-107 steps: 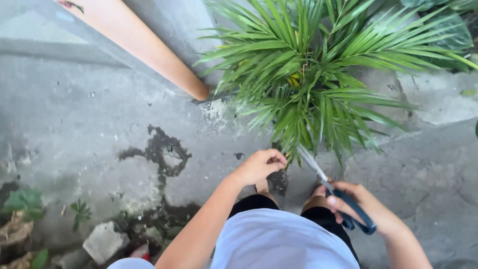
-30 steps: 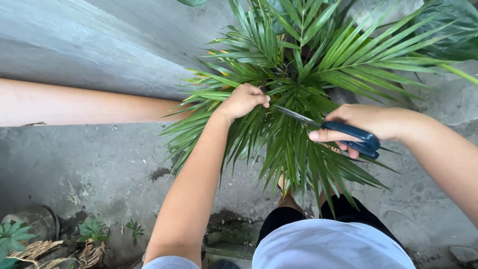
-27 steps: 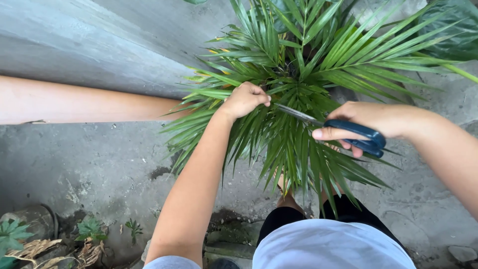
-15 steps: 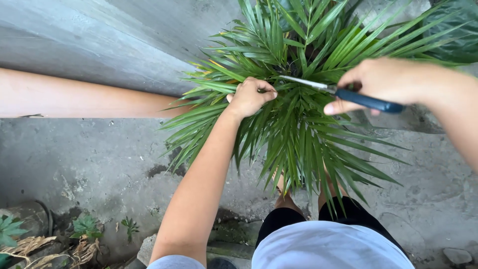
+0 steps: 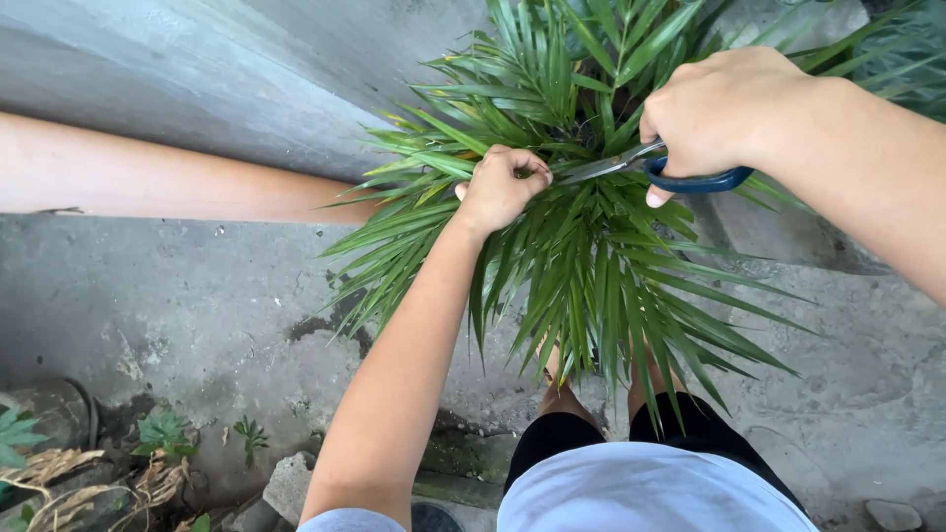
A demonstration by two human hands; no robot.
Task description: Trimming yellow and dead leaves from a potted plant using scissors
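A green palm plant (image 5: 581, 256) with long narrow leaflets spreads in front of me. My left hand (image 5: 501, 185) is closed around one of its fronds near the middle of the plant. My right hand (image 5: 714, 113) grips blue-handled scissors (image 5: 645, 169) above the plant. The metal blades point left and reach almost to my left hand's fingers. A few leaflets at the upper left are yellowing. The base of the plant is hidden under the leaves.
An orange pipe (image 5: 148, 182) lies along the foot of a grey concrete wall (image 5: 227, 69) on the left. Small weeds (image 5: 163, 433), dry leaves and stones (image 5: 286, 485) sit at the lower left on stained concrete ground. My knees and feet show below the plant.
My right hand has risen and moved left with the scissors, bringing the blades close to my left hand. My left hand has shifted slightly up, still gripping the frond.
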